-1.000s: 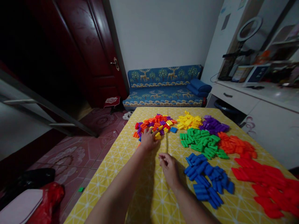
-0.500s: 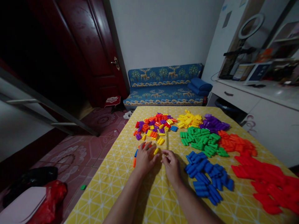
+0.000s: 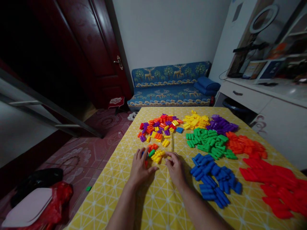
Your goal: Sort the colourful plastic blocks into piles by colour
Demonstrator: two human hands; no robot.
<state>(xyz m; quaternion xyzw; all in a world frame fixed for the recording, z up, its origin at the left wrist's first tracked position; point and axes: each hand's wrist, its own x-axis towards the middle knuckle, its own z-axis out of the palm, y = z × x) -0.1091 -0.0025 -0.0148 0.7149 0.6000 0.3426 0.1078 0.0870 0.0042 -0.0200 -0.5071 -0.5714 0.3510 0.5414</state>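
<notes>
My left hand (image 3: pixel 141 167), fingers spread, lies on the left side of a small cluster of toy building blocks. In that cluster are yellow blocks (image 3: pixel 158 156), a green block (image 3: pixel 152 153) and orange blocks (image 3: pixel 153 147); a bit of blue shows by the left fingers. My right hand (image 3: pixel 176 167) is closed, thumb and forefinger together at the right edge of the yellow blocks; whatever is between them is hidden. Farther back spreads a mixed pile (image 3: pixel 158 124) of red, orange, purple and yellow blocks. A pair of yellow blocks (image 3: pixel 165 142) lies between pile and cluster.
Sorted piles cover the right side: yellow (image 3: pixel 195 121), purple (image 3: pixel 222 124), green (image 3: pixel 207 142), orange (image 3: pixel 244 144), blue (image 3: pixel 211 179) and red (image 3: pixel 275 183). They rest on a yellow patterned tablecloth (image 3: pixel 112 195). Behind stands a blue sofa (image 3: pixel 168 92); a white cabinet (image 3: pixel 280 121) is at right.
My left hand reached into the mixed pile, drew a handful of blocks toward me, then shifted left and spread, uncovering them. My right hand stayed nearly in place, its fingertips now beside the yellow blocks.
</notes>
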